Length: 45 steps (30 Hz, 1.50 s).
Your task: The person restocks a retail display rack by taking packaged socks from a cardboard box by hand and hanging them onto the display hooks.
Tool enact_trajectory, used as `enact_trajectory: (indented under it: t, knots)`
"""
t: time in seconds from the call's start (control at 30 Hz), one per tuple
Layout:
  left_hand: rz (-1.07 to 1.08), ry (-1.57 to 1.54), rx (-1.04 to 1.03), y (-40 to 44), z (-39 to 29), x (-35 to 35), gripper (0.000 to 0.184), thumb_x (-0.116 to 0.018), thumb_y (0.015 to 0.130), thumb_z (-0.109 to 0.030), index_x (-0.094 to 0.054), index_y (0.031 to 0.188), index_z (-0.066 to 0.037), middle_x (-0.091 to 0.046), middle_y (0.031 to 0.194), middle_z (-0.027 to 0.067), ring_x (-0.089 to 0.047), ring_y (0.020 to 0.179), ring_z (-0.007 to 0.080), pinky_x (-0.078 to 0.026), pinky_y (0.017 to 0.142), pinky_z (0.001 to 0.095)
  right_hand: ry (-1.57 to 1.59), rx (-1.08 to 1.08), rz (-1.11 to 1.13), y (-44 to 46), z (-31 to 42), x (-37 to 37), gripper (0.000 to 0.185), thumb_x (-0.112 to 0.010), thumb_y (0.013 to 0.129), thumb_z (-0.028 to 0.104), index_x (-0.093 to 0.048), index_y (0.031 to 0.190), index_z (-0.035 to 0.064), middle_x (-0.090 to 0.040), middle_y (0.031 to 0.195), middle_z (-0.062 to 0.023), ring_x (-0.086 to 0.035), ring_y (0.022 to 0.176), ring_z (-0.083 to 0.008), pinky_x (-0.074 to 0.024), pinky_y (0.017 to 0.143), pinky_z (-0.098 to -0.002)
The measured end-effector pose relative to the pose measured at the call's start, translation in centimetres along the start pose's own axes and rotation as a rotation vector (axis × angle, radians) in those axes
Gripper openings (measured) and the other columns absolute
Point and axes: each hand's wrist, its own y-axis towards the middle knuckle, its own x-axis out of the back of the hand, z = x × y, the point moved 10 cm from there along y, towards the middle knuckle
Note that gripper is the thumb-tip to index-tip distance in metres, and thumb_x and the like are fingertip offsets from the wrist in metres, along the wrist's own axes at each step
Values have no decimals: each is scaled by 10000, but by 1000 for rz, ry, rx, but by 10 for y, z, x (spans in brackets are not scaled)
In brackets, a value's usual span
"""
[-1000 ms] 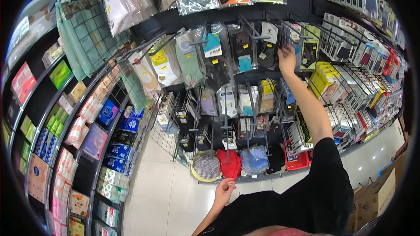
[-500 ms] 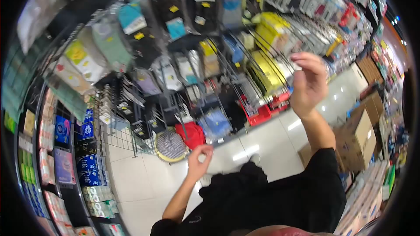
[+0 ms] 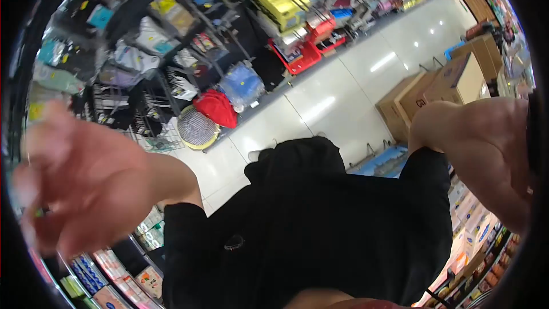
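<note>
My left hand (image 3: 86, 180) is raised close to the camera at the left. Its fingers look spread apart, though blurred by motion, and nothing shows in them. Behind it hang packaged goods on the rack. My right forearm (image 3: 486, 143) is bent up at the right edge; the hand itself lies beyond the view, so I cannot see its fingers. Below the rack, far from either arm, are a round grey-and-yellow item (image 3: 198, 127), a red cloth item (image 3: 215, 109) and a blue item in clear wrap (image 3: 242, 84).
A red basket (image 3: 303, 57) stands by the rack's foot, below yellow packs (image 3: 277, 0). Cardboard boxes (image 3: 443, 88) sit on the tiled floor (image 3: 326, 106) at the right. Shelves of packaged goods (image 3: 114, 274) run along the lower left.
My left hand has come up and left, close to the camera. My right hand has gone from above the rack out past the right edge. The view has shifted, showing more floor.
</note>
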Motion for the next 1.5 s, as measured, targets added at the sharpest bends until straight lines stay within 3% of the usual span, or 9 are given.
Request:
enact_trajectory:
  t: [0.47, 0.83, 1.13, 1.5]
  knots:
    - [58, -494, 40, 2, 75, -256, 233, -473, 992, -286, -577, 1093, -104, -647, 1011, 88, -566, 902, 236, -405, 766, 385, -373, -58, 269, 31, 1, 176, 306, -471, 964, 383, -552, 1161, 163, -601, 1157, -74, -581, 932, -252, -463, 843, -461]
    - [90, -838, 99, -22, 191, -392, 221, -489, 979, -261, -571, 1102, -96, -641, 1018, 98, -567, 905, 236, -414, 767, 377, -729, -67, 372, 23, -42, 203, 294, -485, 951, 334, -538, 1171, 145, -598, 1155, -90, -577, 908, -241, -465, 819, -438]
    - [135, -1075, 135, -27, 295, -503, 215, -502, 969, -240, -566, 1110, -90, -637, 1023, 106, -567, 908, 236, -421, 768, 371, -1013, -35, 434, 20, -124, 213, 290, -497, 940, 293, -526, 1179, 130, -596, 1152, -103, -574, 889, -231, -466, 799, -419]
    - [150, -1169, 174, -19, 349, -632, 213, -519, 957, -214, -560, 1119, -82, -632, 1030, 115, -567, 911, 236, -430, 769, 364, -1178, -69, 410, 19, -191, 294, 293, -512, 927, 243, -512, 1189, 112, -593, 1150, -119, -569, 865, -220, -468, 775, -396]
